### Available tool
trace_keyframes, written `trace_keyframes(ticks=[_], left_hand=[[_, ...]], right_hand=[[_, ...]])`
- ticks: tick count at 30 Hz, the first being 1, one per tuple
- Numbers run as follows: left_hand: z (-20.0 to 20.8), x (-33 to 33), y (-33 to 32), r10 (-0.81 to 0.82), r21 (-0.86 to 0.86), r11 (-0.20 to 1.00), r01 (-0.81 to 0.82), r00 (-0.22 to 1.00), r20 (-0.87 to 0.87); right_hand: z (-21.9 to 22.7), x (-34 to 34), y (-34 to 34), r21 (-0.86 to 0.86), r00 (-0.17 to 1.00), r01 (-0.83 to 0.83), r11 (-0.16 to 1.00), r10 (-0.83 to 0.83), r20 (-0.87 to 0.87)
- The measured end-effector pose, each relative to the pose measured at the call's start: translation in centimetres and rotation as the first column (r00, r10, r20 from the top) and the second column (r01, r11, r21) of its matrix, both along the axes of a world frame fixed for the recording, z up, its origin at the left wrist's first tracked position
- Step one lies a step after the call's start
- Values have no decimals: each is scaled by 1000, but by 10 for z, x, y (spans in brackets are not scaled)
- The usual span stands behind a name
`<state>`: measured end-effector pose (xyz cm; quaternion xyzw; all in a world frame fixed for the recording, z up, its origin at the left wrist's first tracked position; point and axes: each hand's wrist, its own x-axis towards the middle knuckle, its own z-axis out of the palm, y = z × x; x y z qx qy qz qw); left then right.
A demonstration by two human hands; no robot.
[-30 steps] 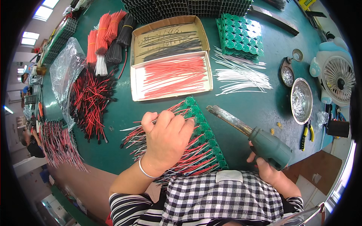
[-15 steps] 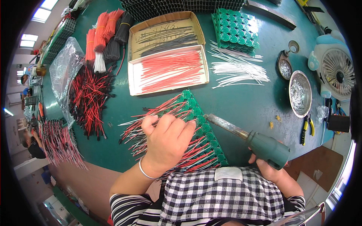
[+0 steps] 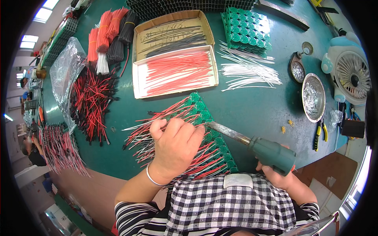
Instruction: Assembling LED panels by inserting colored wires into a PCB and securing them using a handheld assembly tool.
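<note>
My left hand [image 3: 175,143] is closed in a pinch over the green circuit board panel [image 3: 221,143], at a thin wire mostly hidden by the fingers. Red, white and black wires [image 3: 202,162] fan out leftward from the panel's small round boards, partly beneath that hand. My right hand [image 3: 275,176] is wrapped round the green handle of a large soldering iron [image 3: 271,155]. The iron's metal tip reaches the panel right beside my left fingertips; whether it touches a pad is too small to tell.
Boxes of red wires [image 3: 177,74] and dark wires [image 3: 173,37] lie ahead, with white wires [image 3: 252,70] and stacked green panels [image 3: 246,31] rightward. A metal bowl [image 3: 314,98], cutters [image 3: 318,135] and a fan [image 3: 350,74] stand right. Wire bundles [image 3: 94,102] and plastic bag [image 3: 65,74] lie left.
The soldering iron has moved left with my right hand, bringing its tip from the panel's right edge to my left fingertips. My left hand has hardly moved.
</note>
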<state>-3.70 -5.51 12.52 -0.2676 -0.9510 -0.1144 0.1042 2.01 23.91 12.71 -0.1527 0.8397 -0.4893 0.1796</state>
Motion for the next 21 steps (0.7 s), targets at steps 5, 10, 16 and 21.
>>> trace_keyframes(ticks=[5,10,16,21], left_hand=[[-1,-1,-1,11,6,1000,-11,1000,4],[-1,-1,-1,10,-7,1000,-10,1000,2],[-2,-1,-1,13,-2,1000,-13,1000,-8],[5,5,3,-10,27,1000,10,1000,-5]], right_hand=[[3,-2,0,-93,987,82,992,-68,143],[-1,7,-2,-190,963,257,948,-236,129],[-2,14,6,-156,965,257,954,-244,101],[2,16,3,-251,949,307,918,-275,155]])
